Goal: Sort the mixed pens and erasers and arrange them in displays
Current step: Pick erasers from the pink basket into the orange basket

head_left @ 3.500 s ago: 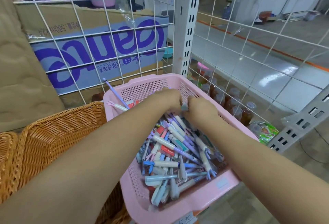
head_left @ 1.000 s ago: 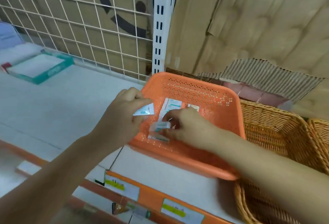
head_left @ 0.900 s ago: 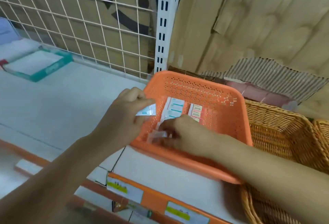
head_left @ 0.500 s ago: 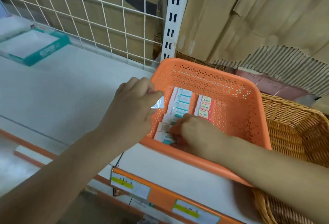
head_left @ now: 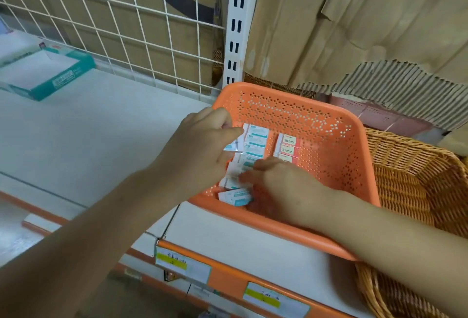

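Note:
An orange perforated basket sits on the white shelf. Inside lie a row of teal-and-white erasers and a shorter row of red-and-white 2B erasers. My left hand hovers over the basket's left rim and pinches one teal-and-white eraser between thumb and fingers. My right hand is down inside the basket at the near end of the teal row, its fingertips touching the erasers there. One more teal eraser lies at the near wall.
A wicker basket stands right of the orange one. A teal-edged box lies far left on the white shelf. Wire mesh and a white upright back the shelf, with cardboard behind. Price labels line the shelf's front edge.
Earlier both hands dug in a pink basket of pens. Since a second ago, my right hand has set an eraser into the teal row; my left hand keeps its eraser, now nearer the row.

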